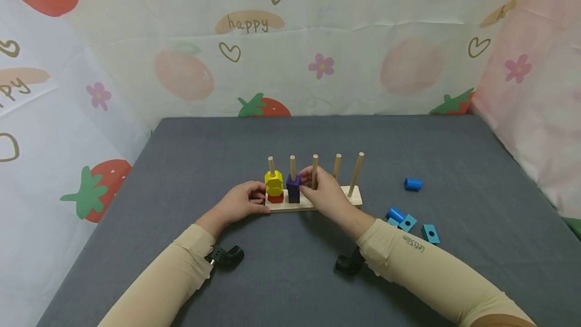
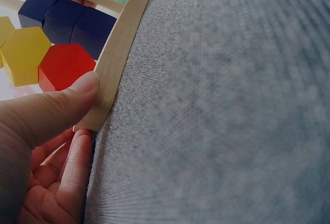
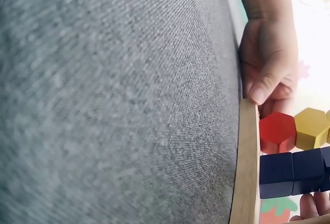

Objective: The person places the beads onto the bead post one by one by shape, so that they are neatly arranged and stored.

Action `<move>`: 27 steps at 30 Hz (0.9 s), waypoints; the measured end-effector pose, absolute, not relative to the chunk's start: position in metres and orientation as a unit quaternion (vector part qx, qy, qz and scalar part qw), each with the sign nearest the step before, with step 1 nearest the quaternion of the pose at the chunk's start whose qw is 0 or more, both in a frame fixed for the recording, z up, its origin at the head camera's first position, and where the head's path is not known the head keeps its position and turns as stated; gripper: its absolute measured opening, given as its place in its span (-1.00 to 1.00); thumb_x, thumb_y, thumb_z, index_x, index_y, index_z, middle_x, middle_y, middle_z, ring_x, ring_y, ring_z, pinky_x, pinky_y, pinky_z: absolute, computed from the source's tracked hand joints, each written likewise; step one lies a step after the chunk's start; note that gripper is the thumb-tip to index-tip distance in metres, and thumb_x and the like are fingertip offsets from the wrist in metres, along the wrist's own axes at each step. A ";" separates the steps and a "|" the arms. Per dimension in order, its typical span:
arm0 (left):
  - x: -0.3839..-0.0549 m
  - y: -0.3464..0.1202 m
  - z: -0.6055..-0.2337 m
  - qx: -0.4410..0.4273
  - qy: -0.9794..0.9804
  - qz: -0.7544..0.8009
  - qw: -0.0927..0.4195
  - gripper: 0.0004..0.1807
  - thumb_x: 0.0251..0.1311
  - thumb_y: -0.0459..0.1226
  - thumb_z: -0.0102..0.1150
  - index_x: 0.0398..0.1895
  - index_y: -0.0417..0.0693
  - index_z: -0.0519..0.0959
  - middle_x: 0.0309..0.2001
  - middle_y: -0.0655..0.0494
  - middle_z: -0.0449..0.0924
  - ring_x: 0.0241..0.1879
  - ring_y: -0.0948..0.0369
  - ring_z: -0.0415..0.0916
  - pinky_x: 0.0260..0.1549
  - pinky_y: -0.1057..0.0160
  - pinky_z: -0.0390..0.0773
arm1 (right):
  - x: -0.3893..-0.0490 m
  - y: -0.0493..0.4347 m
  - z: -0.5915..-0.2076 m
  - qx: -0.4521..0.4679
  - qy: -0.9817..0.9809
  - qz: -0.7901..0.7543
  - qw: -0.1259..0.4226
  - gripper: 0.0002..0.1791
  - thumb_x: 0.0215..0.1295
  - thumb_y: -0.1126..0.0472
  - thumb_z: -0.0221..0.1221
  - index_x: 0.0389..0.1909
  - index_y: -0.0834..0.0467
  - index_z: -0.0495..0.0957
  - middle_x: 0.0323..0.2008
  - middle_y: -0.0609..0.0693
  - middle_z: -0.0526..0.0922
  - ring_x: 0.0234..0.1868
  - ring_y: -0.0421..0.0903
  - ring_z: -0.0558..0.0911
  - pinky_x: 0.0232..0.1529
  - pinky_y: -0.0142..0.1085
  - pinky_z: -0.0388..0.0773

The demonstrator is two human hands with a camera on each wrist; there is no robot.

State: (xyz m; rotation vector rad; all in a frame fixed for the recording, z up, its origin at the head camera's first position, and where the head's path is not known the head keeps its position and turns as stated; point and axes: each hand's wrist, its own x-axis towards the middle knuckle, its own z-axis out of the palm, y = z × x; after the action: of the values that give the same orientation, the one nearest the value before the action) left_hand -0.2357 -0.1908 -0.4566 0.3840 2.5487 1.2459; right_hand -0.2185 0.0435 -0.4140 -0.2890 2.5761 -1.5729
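Across the gray tabletop, at mid-frame, the left hand grips the left end of the board; the right hand touches the purple blocks, pinch unclear. Best keep the board steady, pressing straight down the peg.

Grey cloth covers the worktop. Behind the far edge stands a pale printed backdrop, with similar prints beyond the left and right edges. A strawberry print meets the far edge near its middle, another sits at the far right corner; above are a pink flower, outlined hearts and "happy" lettering.
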 end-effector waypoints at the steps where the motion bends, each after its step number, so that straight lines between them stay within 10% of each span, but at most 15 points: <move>1: -0.236 -0.191 -0.456 0.134 0.882 0.431 0.139 -0.50 -0.15 -0.15 0.43 -0.08 -0.01 0.50 -0.17 0.13 0.49 -0.14 0.21 0.44 -0.08 0.28 0.51 | -0.218 0.043 -0.414 -0.093 0.848 -0.519 0.057 -0.74 0.18 0.33 0.17 -0.10 0.18 0.43 -0.20 0.02 0.54 -0.13 -0.08 0.55 -0.03 -0.18 0.48; 16: -0.235 -0.191 -0.455 0.136 0.880 0.432 0.141 -0.51 -0.14 -0.17 0.42 -0.08 -0.02 0.51 -0.16 0.12 0.48 -0.14 0.21 0.44 -0.08 0.29 0.51 | -0.216 0.044 -0.412 -0.078 0.845 -0.526 0.060 -0.79 0.13 0.29 0.24 -0.33 0.15 0.37 -0.22 0.05 0.56 -0.06 -0.02 0.54 0.01 -0.10 0.45; 27: -0.235 -0.192 -0.456 0.137 0.880 0.432 0.140 -0.51 -0.14 -0.17 0.42 -0.08 -0.03 0.50 -0.16 0.11 0.48 -0.14 0.21 0.44 -0.08 0.29 0.51 | -0.217 0.042 -0.416 -0.109 0.814 -0.567 0.060 -0.60 0.16 0.34 0.20 0.02 0.12 0.35 0.02 0.02 0.51 0.04 -0.01 0.50 0.10 -0.10 0.40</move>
State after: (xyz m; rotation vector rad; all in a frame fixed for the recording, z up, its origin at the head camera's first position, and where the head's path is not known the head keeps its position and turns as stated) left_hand -0.2346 -0.1920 -0.4558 0.3968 2.5438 1.2486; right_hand -0.2171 0.0422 -0.4163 -0.3285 2.4653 -1.7161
